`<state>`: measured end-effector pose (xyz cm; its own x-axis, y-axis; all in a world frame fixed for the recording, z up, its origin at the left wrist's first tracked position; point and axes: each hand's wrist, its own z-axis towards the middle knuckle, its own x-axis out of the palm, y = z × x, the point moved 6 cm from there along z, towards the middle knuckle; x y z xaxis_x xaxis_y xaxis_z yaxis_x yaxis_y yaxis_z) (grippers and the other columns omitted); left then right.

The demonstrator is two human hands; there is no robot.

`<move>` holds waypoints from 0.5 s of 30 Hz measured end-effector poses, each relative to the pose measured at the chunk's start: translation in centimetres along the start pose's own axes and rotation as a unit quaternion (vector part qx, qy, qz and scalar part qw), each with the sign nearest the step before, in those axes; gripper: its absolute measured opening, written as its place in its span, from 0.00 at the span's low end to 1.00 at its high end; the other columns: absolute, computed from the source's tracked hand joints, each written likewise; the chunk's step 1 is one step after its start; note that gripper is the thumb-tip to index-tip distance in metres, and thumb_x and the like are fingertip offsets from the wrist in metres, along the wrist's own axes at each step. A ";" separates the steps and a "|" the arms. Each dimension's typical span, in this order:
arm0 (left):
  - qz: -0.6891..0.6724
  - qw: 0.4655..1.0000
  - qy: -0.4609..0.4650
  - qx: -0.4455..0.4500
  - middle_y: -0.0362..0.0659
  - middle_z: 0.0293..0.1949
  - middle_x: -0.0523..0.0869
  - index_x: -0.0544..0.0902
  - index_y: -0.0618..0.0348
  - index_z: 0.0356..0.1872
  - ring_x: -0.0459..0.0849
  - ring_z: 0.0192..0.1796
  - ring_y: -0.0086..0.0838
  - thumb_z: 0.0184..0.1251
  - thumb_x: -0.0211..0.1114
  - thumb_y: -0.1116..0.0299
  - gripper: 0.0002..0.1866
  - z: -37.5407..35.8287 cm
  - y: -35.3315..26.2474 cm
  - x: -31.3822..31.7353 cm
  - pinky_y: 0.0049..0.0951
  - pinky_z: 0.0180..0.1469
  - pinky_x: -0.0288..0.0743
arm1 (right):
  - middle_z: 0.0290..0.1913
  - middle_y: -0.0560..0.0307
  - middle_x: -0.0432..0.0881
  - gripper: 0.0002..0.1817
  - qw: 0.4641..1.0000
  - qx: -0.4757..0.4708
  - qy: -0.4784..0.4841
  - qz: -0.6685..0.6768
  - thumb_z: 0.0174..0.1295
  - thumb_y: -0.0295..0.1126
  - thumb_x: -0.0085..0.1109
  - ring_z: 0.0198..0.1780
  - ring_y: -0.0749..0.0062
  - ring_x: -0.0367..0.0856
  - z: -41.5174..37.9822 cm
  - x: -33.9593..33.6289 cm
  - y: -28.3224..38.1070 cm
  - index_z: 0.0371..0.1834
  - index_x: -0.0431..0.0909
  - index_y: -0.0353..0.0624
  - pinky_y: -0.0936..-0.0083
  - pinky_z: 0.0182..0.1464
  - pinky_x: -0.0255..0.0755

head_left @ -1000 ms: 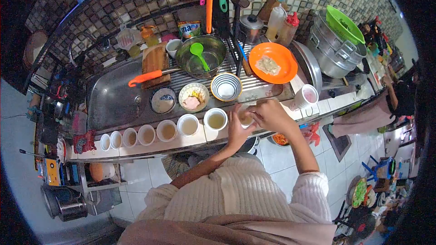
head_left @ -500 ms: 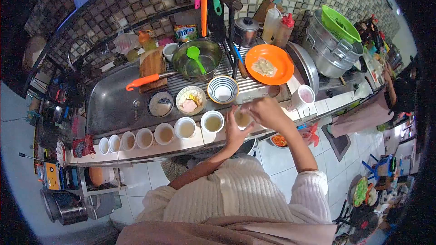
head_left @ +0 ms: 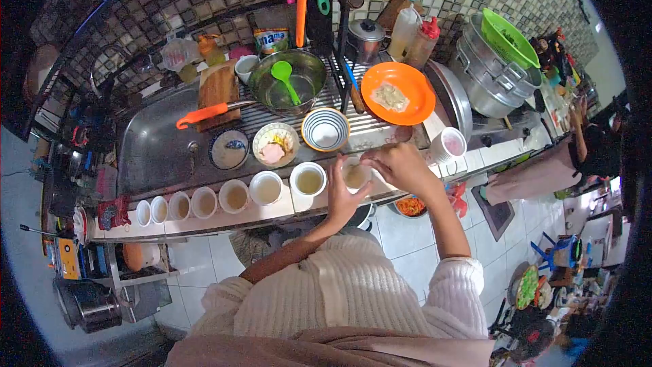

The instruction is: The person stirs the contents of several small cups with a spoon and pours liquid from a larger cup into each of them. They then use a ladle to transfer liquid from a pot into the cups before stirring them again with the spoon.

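Note:
My left hand [head_left: 343, 194] curls round the side of a white cup [head_left: 355, 175] with pale, cloudy liquid in it, at the counter's front edge. Over the same cup's rim, my right hand [head_left: 401, 168] has its fingers pinched together; whatever they hold is hidden. Immediately left stands another white cup [head_left: 308, 179] of yellowish liquid, first in a row of several similar cups [head_left: 234, 196] running leftward. Behind the hands are a blue-striped bowl [head_left: 326, 129] and a patterned bowl [head_left: 276, 145] with something pink in it. To the right stands a further white cup [head_left: 449, 145], pinkish inside.
An orange plate [head_left: 399, 93] holds pale food behind my right hand. A pan [head_left: 288, 81] with a green spoon [head_left: 286, 81] rests on the ridged drainer, its orange handle over the sink [head_left: 153, 143]. Steamer pots [head_left: 489, 85] stand at right; another person [head_left: 553, 156] is beyond.
The whole view has shifted slightly, so the counter things sit further left. Both hands stay at the same cup, the right one still pinched over its rim.

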<state>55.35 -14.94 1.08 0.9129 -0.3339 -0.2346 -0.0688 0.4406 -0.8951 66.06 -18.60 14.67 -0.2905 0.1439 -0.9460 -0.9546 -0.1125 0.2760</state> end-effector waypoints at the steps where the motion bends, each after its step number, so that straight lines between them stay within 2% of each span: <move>1: -0.003 1.000 0.001 -0.001 0.57 0.54 0.68 0.62 0.63 0.57 0.66 0.56 0.51 0.41 0.73 0.65 0.40 0.1 -0.2 0.2 0.45 0.58 0.59 | 0.27 0.51 0.81 0.07 1.000 -0.004 -0.008 0.006 0.54 0.33 0.57 0.28 0.54 0.79 -0.5 -0.9 0.5 0.32 0.82 0.46 0.65 0.31 0.72; 5: 0.014 1.000 -0.013 -0.001 0.56 0.55 0.68 0.63 0.64 0.56 0.66 0.59 0.49 0.41 0.74 0.65 0.40 0.0 0.0 -0.3 0.44 0.60 0.58 | 0.29 0.54 0.82 0.07 0.998 -0.001 -0.047 0.048 0.52 0.31 0.59 0.28 0.61 0.80 -2.6 -3.1 2.6 0.33 0.81 0.44 0.68 0.30 0.72; 7: -0.003 1.000 -0.012 0.000 0.55 0.55 0.69 0.63 0.64 0.56 0.66 0.58 0.49 0.40 0.74 0.65 0.40 0.0 -0.1 -0.1 0.44 0.60 0.59 | 0.25 0.54 0.81 0.08 0.983 -0.033 -0.159 0.081 0.50 0.30 0.61 0.23 0.61 0.78 -4.2 -5.3 3.3 0.34 0.81 0.44 0.69 0.27 0.71; 8: 0.030 0.999 -0.014 0.022 0.55 0.54 0.70 0.63 0.64 0.56 0.67 0.58 0.48 0.40 0.74 0.66 0.40 0.1 -0.3 -0.2 0.42 0.59 0.60 | 0.25 0.57 0.81 0.09 0.982 -0.035 -0.166 0.088 0.47 0.28 0.63 0.22 0.66 0.77 -4.9 -6.2 3.7 0.33 0.81 0.42 0.72 0.24 0.70; 9: 0.028 0.999 -0.014 0.019 0.55 0.54 0.70 0.63 0.64 0.56 0.67 0.58 0.48 0.40 0.74 0.66 0.40 0.1 -0.6 -0.2 0.42 0.59 0.60 | 0.25 0.57 0.81 0.09 0.982 -0.034 -0.163 0.087 0.47 0.28 0.63 0.22 0.66 0.77 -5.4 -6.6 4.0 0.33 0.81 0.42 0.72 0.24 0.70; 12: 0.010 1.000 -0.013 0.003 0.54 0.53 0.70 0.62 0.62 0.58 0.68 0.57 0.47 0.40 0.74 0.66 0.41 0.3 -1.2 -0.5 0.41 0.57 0.63 | 0.29 0.59 0.83 0.11 0.982 -0.065 -0.175 -0.011 0.46 0.30 0.65 0.22 0.74 0.77 -7.0 -7.5 5.2 0.34 0.81 0.43 0.77 0.21 0.68; 15: 0.015 1.000 -0.004 -0.023 0.55 0.53 0.70 0.61 0.61 0.58 0.69 0.56 0.47 0.40 0.74 0.66 0.41 0.3 -1.8 -0.8 0.41 0.57 0.63 | 0.31 0.60 0.84 0.11 0.970 -0.093 -0.225 0.011 0.45 0.30 0.65 0.24 0.75 0.78 -7.8 -7.5 5.6 0.34 0.81 0.43 0.78 0.22 0.69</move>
<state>54.84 -15.16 2.97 0.9130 -0.3148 -0.2597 -0.1152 0.4117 -0.9040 63.46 -28.00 22.00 -0.3504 0.5490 -0.7588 -0.9314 -0.2897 0.2205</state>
